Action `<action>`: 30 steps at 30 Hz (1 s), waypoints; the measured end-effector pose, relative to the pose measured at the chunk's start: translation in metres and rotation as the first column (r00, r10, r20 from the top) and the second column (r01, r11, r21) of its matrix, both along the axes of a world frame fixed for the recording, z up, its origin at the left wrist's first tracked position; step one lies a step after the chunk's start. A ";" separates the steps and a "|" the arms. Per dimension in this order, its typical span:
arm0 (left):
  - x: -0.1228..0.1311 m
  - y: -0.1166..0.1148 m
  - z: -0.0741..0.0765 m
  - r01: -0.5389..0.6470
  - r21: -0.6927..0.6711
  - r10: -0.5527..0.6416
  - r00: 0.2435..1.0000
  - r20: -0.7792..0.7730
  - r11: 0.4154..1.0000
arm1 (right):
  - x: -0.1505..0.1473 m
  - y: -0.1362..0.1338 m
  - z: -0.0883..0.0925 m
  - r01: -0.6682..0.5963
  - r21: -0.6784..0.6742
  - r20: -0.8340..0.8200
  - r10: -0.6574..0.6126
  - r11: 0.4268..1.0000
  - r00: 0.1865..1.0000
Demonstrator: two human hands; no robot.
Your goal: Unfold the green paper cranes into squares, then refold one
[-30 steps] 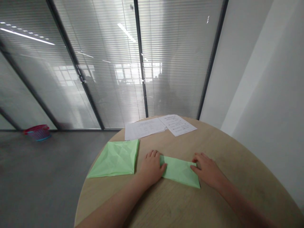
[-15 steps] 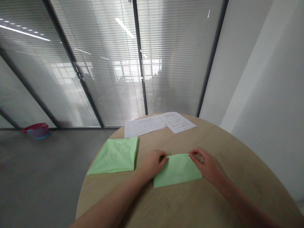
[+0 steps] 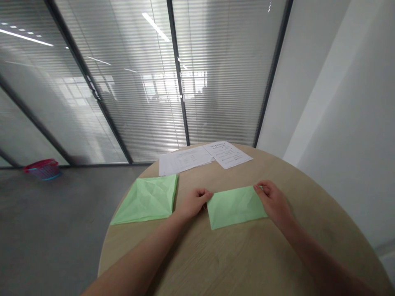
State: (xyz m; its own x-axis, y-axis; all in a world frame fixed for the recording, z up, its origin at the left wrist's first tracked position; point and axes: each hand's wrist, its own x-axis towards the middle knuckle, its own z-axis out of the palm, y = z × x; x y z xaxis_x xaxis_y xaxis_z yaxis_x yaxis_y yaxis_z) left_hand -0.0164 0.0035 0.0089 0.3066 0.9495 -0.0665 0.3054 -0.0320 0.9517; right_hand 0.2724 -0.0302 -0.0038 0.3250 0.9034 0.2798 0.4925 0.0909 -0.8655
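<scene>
A folded light-green paper (image 3: 235, 206) lies flat on the round wooden table (image 3: 247, 263), between my hands. My left hand (image 3: 193, 202) pinches its upper left corner, fingers curled. My right hand (image 3: 274, 200) pinches its upper right corner. A second green paper (image 3: 146, 199), creased with fold lines and square in shape, lies to the left, apart from both hands.
Two white printed sheets (image 3: 202, 156) lie at the table's far edge. Beyond stands a glass partition with blinds (image 3: 138, 82). A red and blue basket (image 3: 43, 169) sits on the grey floor at left. A white wall (image 3: 345, 102) rises on the right.
The narrow folded strip has been opened out into a wider rectangle. Both hands moved from lying on its ends to pinching its far corners.
</scene>
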 end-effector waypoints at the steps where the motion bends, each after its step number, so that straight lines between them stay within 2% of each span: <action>1: 0.000 0.001 0.000 -0.017 -0.001 0.017 0.999 0.029 1.000 | 0.001 0.001 0.000 0.000 -0.001 -0.021 0.000 1.000 1.000; 6: 0.001 0.005 -0.001 -0.143 0.009 0.142 0.989 0.047 0.990 | 0.003 0.002 0.001 -0.010 0.017 -0.068 0.011 1.000 0.998; 8: 0.000 0.005 -0.001 -0.197 0.089 0.197 0.980 0.016 0.976 | 0.003 0.003 0.001 -0.038 0.010 -0.067 0.039 0.999 0.997; 11: 0.002 0.000 0.004 -0.231 0.292 0.252 0.967 -0.038 0.928 | 0.001 0.002 0.001 -0.127 -0.028 -0.049 0.126 0.991 0.991; 14: 0.005 -0.010 0.013 -0.158 0.378 0.211 0.972 -0.102 0.912 | -0.003 -0.001 0.001 -0.224 -0.049 -0.054 0.221 0.973 0.974; 16: 0.008 -0.016 0.018 -0.035 0.336 0.090 0.984 -0.151 0.941 | -0.007 -0.004 0.002 -0.276 -0.069 -0.062 0.272 0.959 0.960; 18: 0.011 -0.021 0.021 0.138 0.256 -0.093 0.979 -0.182 0.957 | -0.011 -0.007 0.002 -0.335 -0.107 -0.075 0.329 0.936 0.941; 20: 0.012 -0.024 0.021 0.323 0.139 -0.294 0.936 -0.191 0.936 | -0.015 -0.009 0.001 -0.398 -0.139 -0.099 0.388 0.907 0.917; 22: 0.013 -0.025 0.019 0.432 0.027 -0.422 0.890 -0.171 0.901 | -0.019 -0.010 -0.002 -0.446 -0.153 -0.123 0.431 0.882 0.894; 24: 0.013 -0.024 0.016 0.434 -0.034 -0.434 0.890 -0.137 0.900 | -0.020 -0.010 -0.004 -0.468 -0.156 -0.149 0.448 0.870 0.882; 27: 0.011 -0.020 0.011 0.355 -0.084 -0.362 0.929 -0.081 0.931 | -0.020 -0.010 -0.006 -0.505 -0.167 -0.239 0.463 0.847 0.854; 30: 0.010 -0.017 0.005 0.260 -0.164 -0.266 0.964 -0.017 0.952 | -0.020 -0.012 -0.004 -0.569 -0.212 -0.305 0.499 0.795 0.811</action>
State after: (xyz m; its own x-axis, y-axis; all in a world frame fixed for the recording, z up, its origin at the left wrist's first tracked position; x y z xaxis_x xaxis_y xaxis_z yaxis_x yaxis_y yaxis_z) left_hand -0.0067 -0.0130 0.0143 0.5381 0.8118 -0.2268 0.3426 0.0352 0.9388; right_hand 0.2528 -0.0418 -0.0077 -0.2116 0.9769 -0.0307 0.2290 0.0190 -0.9732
